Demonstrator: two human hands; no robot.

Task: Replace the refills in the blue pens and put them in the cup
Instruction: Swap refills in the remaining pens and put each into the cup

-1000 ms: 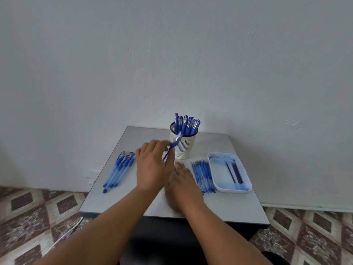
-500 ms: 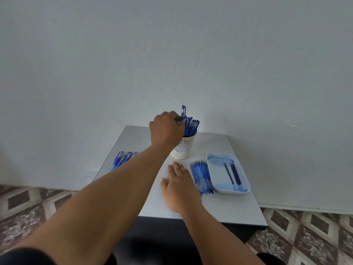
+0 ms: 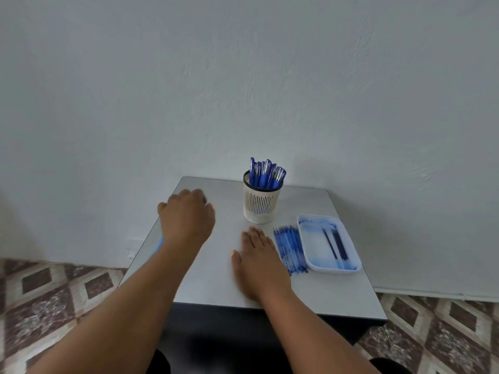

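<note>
Two hands down, next pen to fetch

Best reached low with left hand (image 3: 186, 220) toward hidden pens (image 3: 159, 245) at table (image 3: 216, 282) edge, pinching one barrel only. Left hand palm-down, fingers loosely curled, holding nothing visible. Right hand (image 3: 259, 260) flat on tabletop, fingers straight. Finished pens upright in cup (image 3: 260, 203); refills (image 3: 290, 248) beside tray (image 3: 348, 247).
</note>
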